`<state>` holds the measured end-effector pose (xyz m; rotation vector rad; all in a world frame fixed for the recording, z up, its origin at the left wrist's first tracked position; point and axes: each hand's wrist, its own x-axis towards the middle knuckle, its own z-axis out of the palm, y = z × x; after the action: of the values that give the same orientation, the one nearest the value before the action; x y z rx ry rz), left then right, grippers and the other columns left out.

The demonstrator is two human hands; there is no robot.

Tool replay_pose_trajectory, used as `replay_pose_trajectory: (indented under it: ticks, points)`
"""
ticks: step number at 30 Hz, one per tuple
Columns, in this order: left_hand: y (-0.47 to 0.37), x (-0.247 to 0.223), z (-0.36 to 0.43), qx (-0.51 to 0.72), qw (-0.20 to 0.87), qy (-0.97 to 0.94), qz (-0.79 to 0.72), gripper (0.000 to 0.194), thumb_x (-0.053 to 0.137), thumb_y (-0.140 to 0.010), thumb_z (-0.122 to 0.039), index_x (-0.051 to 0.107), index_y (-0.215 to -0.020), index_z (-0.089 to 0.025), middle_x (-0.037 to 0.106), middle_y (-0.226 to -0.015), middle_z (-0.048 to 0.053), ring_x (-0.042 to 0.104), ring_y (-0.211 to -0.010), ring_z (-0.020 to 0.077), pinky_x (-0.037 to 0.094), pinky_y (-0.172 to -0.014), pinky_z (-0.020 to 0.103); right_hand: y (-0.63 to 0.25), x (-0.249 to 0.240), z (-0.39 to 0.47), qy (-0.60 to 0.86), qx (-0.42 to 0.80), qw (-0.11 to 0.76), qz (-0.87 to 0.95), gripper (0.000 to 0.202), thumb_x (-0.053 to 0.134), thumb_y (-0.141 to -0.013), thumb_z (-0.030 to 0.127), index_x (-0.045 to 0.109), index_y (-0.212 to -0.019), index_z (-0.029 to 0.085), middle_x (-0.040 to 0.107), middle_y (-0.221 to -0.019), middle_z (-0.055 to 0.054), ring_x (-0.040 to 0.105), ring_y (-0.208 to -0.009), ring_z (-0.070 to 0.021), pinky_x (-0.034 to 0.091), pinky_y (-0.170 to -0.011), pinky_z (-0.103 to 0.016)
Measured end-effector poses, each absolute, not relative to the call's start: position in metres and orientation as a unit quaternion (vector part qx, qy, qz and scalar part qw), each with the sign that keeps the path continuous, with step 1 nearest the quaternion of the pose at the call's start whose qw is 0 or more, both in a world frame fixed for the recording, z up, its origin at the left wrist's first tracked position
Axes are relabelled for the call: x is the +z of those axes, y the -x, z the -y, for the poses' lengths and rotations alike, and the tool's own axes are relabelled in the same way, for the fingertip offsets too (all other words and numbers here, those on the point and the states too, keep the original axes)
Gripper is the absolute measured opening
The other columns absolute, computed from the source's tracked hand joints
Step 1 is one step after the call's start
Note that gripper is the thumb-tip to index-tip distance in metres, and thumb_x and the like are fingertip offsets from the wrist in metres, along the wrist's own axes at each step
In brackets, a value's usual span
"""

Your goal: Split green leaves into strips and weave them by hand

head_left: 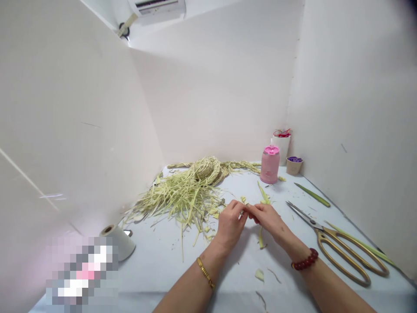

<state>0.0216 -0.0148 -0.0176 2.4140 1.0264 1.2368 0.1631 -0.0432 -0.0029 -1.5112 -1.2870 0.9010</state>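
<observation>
My left hand [232, 219] and my right hand [265, 218] meet over the table with their fingertips pinched together. Whatever lies between the fingers is too small and too covered to make out. Pale yellow-green bits [243, 199] show just beyond the fingertips. A pale green plant strip [263, 193] lies beyond my right hand, and another piece of strip [261, 240] shows on the near side of it. To the left of my hands spreads a loose heap of plant strips [182, 195], with a coiled braid [208, 170] of the same straw-like material behind it.
Large gold-handled scissors [339, 245] lie at the right, near a green leaf piece [312, 194]. A pink bottle [270, 165], a white cup [282, 145] and a small tub [294, 166] stand at the back right. A white roll [120, 243] stands at left. Scraps [259, 274] lie in front.
</observation>
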Motion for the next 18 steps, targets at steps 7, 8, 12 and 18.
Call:
replay_pose_trajectory:
  ticks: [7, 8, 12, 18]
  points:
    - [-0.0216, -0.0202, 0.0133, 0.416, 0.158, -0.832, -0.331, 0.011, 0.055, -0.085, -0.015, 0.062, -0.078, -0.018, 0.058, -0.081, 0.003, 0.055, -0.074, 0.0133, 0.041, -0.068, 0.024, -0.1603, -0.0048, 0.0418, 0.534, 0.523, 0.518, 0.416, 0.022, 0.062, -0.068, 0.035, 0.046, -0.064, 0.02, 0.033, -0.048, 0.01, 0.021, -0.041, -0.0047, 0.011, -0.043, -0.023]
    - [-0.0216, -0.0199, 0.0129, 0.424, 0.179, -0.826, -0.325, 0.011, 0.054, -0.085, -0.016, 0.063, -0.079, -0.018, 0.059, -0.08, 0.003, 0.055, -0.075, 0.0135, 0.041, -0.069, 0.024, -0.1597, -0.0047, 0.0417, 0.53, 0.529, 0.523, 0.409, 0.023, 0.063, -0.069, 0.036, 0.046, -0.066, 0.02, 0.034, -0.048, 0.01, 0.021, -0.04, -0.0042, 0.01, -0.042, -0.023]
    - [-0.0228, -0.0175, 0.0126, 0.478, 0.291, -0.758, -0.334, 0.008, 0.06, -0.083, -0.022, 0.066, -0.08, -0.018, 0.062, -0.083, 0.003, 0.054, -0.073, 0.013, 0.041, -0.066, 0.024, -0.1584, -0.005, 0.0421, 0.497, 0.571, 0.519, 0.397, 0.029, 0.064, -0.071, 0.04, 0.044, -0.069, 0.02, 0.038, -0.049, 0.01, 0.02, -0.038, -0.0024, 0.008, -0.041, -0.021]
    - [-0.0247, -0.0141, 0.0125, 0.5, 0.442, -0.646, -0.371, 0.013, 0.066, -0.075, -0.027, 0.065, -0.084, -0.018, 0.061, -0.069, -0.001, 0.047, -0.057, 0.0094, 0.036, -0.056, 0.022, -0.1535, -0.0089, 0.0423, 0.469, 0.605, 0.51, 0.392, 0.029, 0.063, -0.071, 0.039, 0.04, -0.068, 0.021, 0.041, -0.05, 0.01, 0.021, -0.038, -0.0018, 0.008, -0.039, -0.019]
